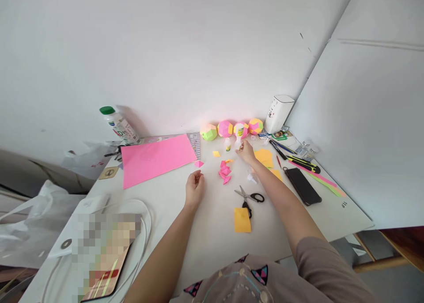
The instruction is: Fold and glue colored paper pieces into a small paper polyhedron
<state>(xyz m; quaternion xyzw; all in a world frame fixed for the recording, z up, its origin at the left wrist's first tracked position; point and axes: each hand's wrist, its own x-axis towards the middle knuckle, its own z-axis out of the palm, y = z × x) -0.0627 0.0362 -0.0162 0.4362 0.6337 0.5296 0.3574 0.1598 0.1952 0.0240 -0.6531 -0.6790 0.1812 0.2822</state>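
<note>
Head view: the right hand (pixel 247 152) curls at the little glue bottle (pixel 237 143) by the paper balls (pixel 225 128), grip unclear, the left hand (pixel 194 186) is pinched shut, and a bump could tip the bottle

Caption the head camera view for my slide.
Right hand at a small white bottle, left hand near folded pink paper pieces, four paper balls behind.

Scissors (pixel 249 196) btwn folded pieces (pixel 225 172) & paper square (pixel 242 219).
</note>
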